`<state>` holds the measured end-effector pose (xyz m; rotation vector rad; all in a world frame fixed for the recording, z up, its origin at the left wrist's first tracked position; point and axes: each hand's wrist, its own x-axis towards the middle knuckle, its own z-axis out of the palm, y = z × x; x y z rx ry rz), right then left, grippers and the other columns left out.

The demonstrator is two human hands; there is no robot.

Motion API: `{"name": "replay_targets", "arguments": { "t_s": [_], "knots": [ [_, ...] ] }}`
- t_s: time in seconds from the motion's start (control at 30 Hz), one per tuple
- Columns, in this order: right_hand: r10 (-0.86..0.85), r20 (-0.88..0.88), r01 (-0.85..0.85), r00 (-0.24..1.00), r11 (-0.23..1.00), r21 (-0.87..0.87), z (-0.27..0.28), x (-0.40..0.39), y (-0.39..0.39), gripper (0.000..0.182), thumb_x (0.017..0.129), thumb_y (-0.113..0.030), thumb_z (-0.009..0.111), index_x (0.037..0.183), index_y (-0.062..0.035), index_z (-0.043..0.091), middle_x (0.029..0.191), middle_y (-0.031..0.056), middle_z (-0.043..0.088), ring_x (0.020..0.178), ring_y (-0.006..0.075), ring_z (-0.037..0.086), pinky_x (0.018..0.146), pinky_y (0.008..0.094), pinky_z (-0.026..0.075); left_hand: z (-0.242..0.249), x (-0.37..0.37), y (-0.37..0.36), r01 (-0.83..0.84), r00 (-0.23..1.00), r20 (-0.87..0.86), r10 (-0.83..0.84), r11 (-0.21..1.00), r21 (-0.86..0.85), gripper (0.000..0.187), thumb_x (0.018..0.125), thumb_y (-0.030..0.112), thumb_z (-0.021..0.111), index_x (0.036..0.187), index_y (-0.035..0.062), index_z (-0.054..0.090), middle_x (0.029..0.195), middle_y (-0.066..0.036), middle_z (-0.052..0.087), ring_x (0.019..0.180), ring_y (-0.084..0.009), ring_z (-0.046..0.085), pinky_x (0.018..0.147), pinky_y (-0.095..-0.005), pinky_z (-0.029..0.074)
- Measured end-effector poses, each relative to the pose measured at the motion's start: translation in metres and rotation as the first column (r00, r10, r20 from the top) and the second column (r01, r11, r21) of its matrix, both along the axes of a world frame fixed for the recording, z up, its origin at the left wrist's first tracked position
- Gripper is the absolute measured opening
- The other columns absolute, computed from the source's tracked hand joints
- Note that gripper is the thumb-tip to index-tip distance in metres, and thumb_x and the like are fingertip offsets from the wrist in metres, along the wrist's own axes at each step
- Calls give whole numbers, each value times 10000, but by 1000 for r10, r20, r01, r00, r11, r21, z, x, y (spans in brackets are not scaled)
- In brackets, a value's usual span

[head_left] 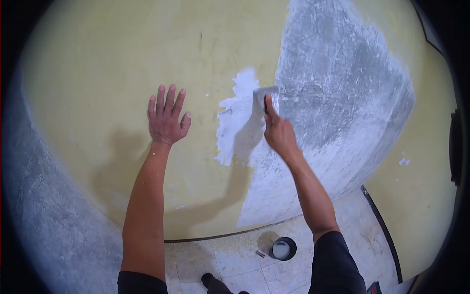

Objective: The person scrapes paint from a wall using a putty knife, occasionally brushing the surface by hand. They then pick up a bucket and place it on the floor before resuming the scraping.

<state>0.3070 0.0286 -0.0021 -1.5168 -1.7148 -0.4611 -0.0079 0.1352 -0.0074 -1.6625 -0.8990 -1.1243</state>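
A: Tool pos.?
B: The scraper [259, 98] was up at the wall, mid-view, broad blade edge uppermost, btwn. the white patch [227, 128] and the grey patch [338, 68]. Its dark handle was mostly hidden by fingers.

A: R. hand status?
B: The R. hand [282, 133] was closed round the scraper handle, index finger extended along it toward the blade. Forearm came up from lower R., w/ a dark sleeve at the elbow.

A: L. hand?
B: The L. hand [167, 121] was flat, fingers spread and pointing up, palm toward the yellow wall [98, 73], well L. of the scraper. Firm contact couldn't be confirmed. Pale specks showed on the L. forearm.

A: Surface cond.?
B: White patch had a ragged L. edge. Grey patch was mottled and streaked, larger, running from top of view down toward the wall base, paler in its lower part. Arm shadows fell on the wall. Another grey area [39, 210] lay at far L.

A: Floor level?
B: A dark strip [200, 240] edged the wall base. On the tiled floor [240, 262] stood a round dark bucket [293, 248] w/ whitish contents, near the R. arm in view. Small dark pieces [260, 254] lay just beside it, L. side. A dark shoe [207, 279] showed at bottom ctr.
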Motion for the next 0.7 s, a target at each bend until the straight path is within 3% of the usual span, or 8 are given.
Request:
{"name": "replay_targets", "arguments": {
  "t_s": [0.03,0.17,0.23,0.27,0.37,0.53,0.6,0.7],
  "knots": [
    [88,-51,-87,995,996,11,1,2,3,692,956,-131,501,1555,-223,167,682,305,608,627,510,583,591,602,452,-5,1,-3,6,1000,-12,-6,1000,-6,668,886,379,510,1504,168,367,1576,-97,307,1456,-346,257,1157,-530,182],
    [17,-31,-17,999,1000,-14,-13,3,-8,688,949,-107,502,1553,-206,187,680,300,607,600,511,574,580,590,451,-3,1,-2,-1,1000,-12,1,1000,-16,672,881,376,514,1504,174,367,1575,-98,307,1456,-345,258,1155,-532,179],
    [129,-3,-128,992,987,99,-33,15,5,622,954,-104,490,1532,-181,273,688,303,607,591,519,561,565,582,448,-6,0,-1,4,1000,-12,-4,1000,-11,691,872,381,525,1512,184,353,1575,-100,307,1456,-345,259,1151,-532,178],
    [-1,-18,2,1000,999,44,-13,7,7,560,954,-100,480,1498,-147,358,721,303,621,624,511,576,588,567,461,-6,-3,-1,-14,1000,-12,14,1000,-21,691,872,381,525,1512,184,353,1575,-100,307,1456,-345,259,1151,-532,178],
    [8,-69,-1,998,994,113,37,-12,7,548,957,-105,475,1492,-127,363,756,303,626,671,487,600,629,547,471,-6,0,0,17,1000,-15,-17,1000,-17,701,867,401,534,1513,195,356,1575,-90,310,1458,-334,256,1144,-518,189],
    [32,-78,-35,996,999,-37,-13,-11,-9,561,969,-131,478,1507,-120,320,792,307,628,691,499,595,607,550,453,-9,0,1,-26,1000,-1,26,1000,15,671,873,419,530,1500,229,382,1570,-54,327,1452,-301,273,1134,-503,208],
    [-29,-80,27,996,999,-24,-1,-9,-5,486,997,-135,477,1475,-141,393,982,290,639,845,507,580,697,519,457,-3,-1,5,-26,1000,12,26,999,33,661,877,416,525,1497,234,387,1567,-48,333,1448,-299,280,1134,-498,208],
    [-12,-133,14,991,1000,12,30,-18,-6,484,997,-140,481,1474,-145,399,970,307,639,880,509,587,716,523,460,-8,0,2,-1,1000,11,1,1000,24,646,882,412,517,1492,237,395,1562,-42,342,1442,-296,292,1134,-489,206]
  ]
}}
